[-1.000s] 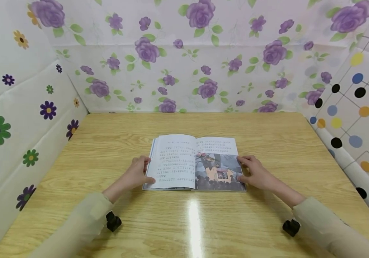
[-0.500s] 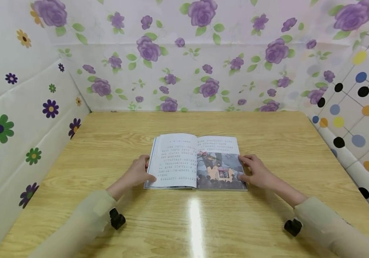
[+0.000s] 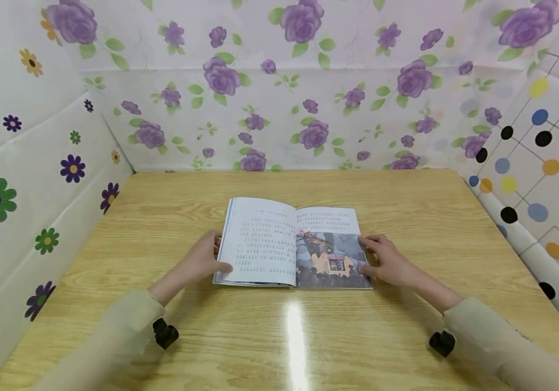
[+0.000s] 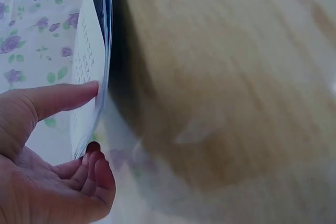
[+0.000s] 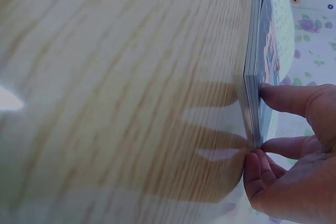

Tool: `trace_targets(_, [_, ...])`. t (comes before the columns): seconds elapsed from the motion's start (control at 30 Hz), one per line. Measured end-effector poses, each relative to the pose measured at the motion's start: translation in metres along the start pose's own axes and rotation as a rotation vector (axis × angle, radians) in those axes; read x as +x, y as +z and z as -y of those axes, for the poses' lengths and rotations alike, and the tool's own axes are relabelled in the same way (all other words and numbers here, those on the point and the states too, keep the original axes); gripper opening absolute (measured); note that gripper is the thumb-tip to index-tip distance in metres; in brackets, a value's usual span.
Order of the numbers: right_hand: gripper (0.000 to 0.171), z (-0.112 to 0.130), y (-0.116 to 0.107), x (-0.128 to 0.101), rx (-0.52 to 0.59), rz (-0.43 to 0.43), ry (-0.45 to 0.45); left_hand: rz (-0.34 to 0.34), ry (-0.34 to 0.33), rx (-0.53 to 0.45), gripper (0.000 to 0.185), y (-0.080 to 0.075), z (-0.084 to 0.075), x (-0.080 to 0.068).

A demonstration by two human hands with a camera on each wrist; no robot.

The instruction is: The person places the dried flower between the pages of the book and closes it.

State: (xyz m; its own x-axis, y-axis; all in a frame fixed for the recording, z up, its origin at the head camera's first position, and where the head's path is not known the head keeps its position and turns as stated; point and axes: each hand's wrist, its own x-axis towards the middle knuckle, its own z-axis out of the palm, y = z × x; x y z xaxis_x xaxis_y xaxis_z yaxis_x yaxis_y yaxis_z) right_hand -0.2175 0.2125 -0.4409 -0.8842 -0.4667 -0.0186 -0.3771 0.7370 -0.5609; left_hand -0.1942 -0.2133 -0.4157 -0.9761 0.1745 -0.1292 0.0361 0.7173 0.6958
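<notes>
An open book [image 3: 269, 244] lies mid-table, printed text on its left page and a grey-blue illustration below text on its right page. My left hand [image 3: 198, 260] grips the left side, thumb on the page and fingers curled at the outer edge. In the left wrist view that side of the book [image 4: 86, 66] is raised off the table, with a shadow beneath. At the right edge, my right hand [image 3: 389, 263] holds the book, its thumb on the picture. The right wrist view shows the other fingers against the edge of the thick page stack [image 5: 252, 87], which rests on the table.
The wood-grain table [image 3: 406, 201] reflects a bright light streak in front of the book. Behind it hangs a purple-flowered sheet [image 3: 279, 119]. Patterned walls stand left and right. A small black device sits under each wrist.
My left hand has shifted slightly left and raised the book's left side, so the left page now tilts higher. The right hand keeps its place at the right edge.
</notes>
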Motion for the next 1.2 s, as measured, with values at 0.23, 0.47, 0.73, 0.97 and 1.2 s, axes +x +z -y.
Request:
trace_targets(0.23, [0.069, -0.004, 0.000, -0.001, -0.033, -0.005, -0.038, 0.026, 0.071, 0.015, 0.084, -0.024, -0.023, 0.009])
trace_targets(0.47, [0.069, -0.004, 0.001, -0.001, -0.031, -0.006, -0.044, 0.056, 0.154, 0.090, 0.090, -0.043, -0.051, 0.025])
trace_targets(0.73, [0.069, -0.004, 0.000, -0.002, -0.024, -0.011, -0.052, 0.115, 0.278, 0.221, 0.068, -0.059, -0.078, 0.049])
trace_targets(0.97, [0.069, -0.004, 0.001, -0.003, -0.024, -0.017, -0.057, 0.167, 0.392, 0.255, 0.035, -0.065, -0.103, 0.067])
trace_targets(1.2, [0.070, -0.005, 0.001, -0.003, -0.007, -0.015, -0.046, 0.137, 0.517, 0.317, 0.029, -0.062, -0.121, 0.085])
